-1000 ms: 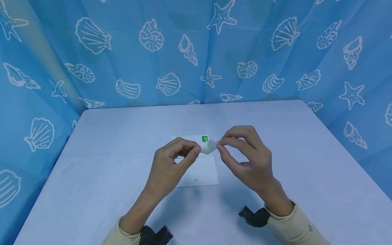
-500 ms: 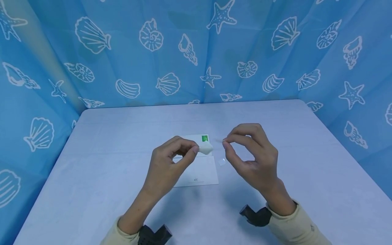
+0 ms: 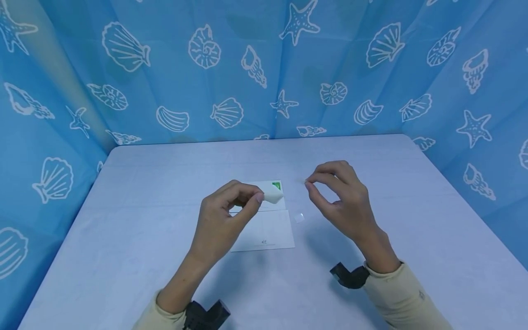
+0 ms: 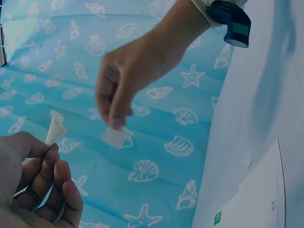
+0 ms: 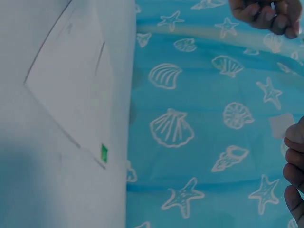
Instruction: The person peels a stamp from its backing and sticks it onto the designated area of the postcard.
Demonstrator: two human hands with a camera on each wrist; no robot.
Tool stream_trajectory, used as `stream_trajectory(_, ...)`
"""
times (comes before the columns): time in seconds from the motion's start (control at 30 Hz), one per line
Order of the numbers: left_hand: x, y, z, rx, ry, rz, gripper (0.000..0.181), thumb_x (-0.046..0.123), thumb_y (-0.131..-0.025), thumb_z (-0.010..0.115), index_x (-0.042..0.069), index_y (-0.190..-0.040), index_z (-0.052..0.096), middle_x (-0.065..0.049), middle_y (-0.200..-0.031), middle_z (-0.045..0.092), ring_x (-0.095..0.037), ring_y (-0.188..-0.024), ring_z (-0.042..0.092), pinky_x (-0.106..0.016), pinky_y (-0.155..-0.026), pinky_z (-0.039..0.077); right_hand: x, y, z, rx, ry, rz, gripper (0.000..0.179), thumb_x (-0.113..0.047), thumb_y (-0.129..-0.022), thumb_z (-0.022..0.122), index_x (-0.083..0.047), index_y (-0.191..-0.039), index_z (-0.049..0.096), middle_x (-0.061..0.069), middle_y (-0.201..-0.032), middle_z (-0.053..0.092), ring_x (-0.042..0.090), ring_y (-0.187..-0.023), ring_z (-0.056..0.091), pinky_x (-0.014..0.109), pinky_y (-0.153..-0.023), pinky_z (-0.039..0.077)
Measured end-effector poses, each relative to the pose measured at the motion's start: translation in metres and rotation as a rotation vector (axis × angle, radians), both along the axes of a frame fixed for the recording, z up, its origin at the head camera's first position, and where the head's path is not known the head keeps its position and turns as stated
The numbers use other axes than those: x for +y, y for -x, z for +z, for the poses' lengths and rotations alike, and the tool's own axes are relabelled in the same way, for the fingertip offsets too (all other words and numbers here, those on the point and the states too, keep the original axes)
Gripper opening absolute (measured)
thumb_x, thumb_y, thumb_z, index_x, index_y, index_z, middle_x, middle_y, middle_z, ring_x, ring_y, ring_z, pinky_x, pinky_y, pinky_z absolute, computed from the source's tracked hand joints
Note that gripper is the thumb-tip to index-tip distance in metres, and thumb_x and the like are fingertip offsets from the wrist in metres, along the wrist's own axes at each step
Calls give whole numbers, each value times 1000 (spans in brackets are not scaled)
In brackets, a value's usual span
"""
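Note:
My left hand pinches a small curled piece of white paper between thumb and forefinger, above the table. To its right and apart from it, my right hand pinches a small, thin whitish square by one edge; it is faint in the head view but plain in both wrist views. Below the hands lies white flat stationery, perhaps an envelope, with a line across its middle. A green stamp-like square marks its far right corner, and the left hand covers part of its left side.
A small clear square lies on the white-covered table, just right of the stationery. A blue curtain with shell and starfish drawings hangs behind the table and along both sides. Black wrist cameras sit at the sleeve cuffs.
Both hands met at the curled paper; the right hand has since drawn away to the right and farther back. The left hand has shifted slightly left, still holding the curled paper.

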State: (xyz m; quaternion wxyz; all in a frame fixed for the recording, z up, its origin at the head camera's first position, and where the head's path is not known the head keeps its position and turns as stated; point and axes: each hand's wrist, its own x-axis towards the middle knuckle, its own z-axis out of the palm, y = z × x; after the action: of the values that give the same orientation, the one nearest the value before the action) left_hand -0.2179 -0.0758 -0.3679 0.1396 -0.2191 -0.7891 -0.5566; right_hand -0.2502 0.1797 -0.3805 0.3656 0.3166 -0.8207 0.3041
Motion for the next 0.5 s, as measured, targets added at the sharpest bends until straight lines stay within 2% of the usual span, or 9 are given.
stream_trajectory(0.17, 0, 0, 0, -2, 0, -3, 9, 17, -96, 70, 13, -102, 74, 10, -92, 66, -5, -82, 63, -28, -79, 56, 6, 9, -18, -103, -74, -15, 15, 0, -80, 79, -2, -94, 75, 9, -100, 65, 25, -96, 58, 25, -85, 48)
stream_trajectory(0.3, -1, 1, 0, -5, 5, 4, 9, 17, -96, 70, 13, -102, 74, 10, -92, 65, -5, -81, 62, -28, -78, 56, 11, 16, -31, -164, -170, -40, 15, -1, -80, 81, -3, -93, 75, 8, -100, 64, 23, -95, 58, 34, -81, 51)
stream_trajectory(0.5, -2, 1, 0, -10, 9, 10, 9, 16, -96, 70, 13, -103, 74, 9, -92, 66, -5, -82, 62, -28, -77, 56, 16, 22, -45, -296, -268, -70, 13, -5, -81, 82, -6, -92, 75, 7, -102, 64, 23, -98, 58, 38, -83, 54)
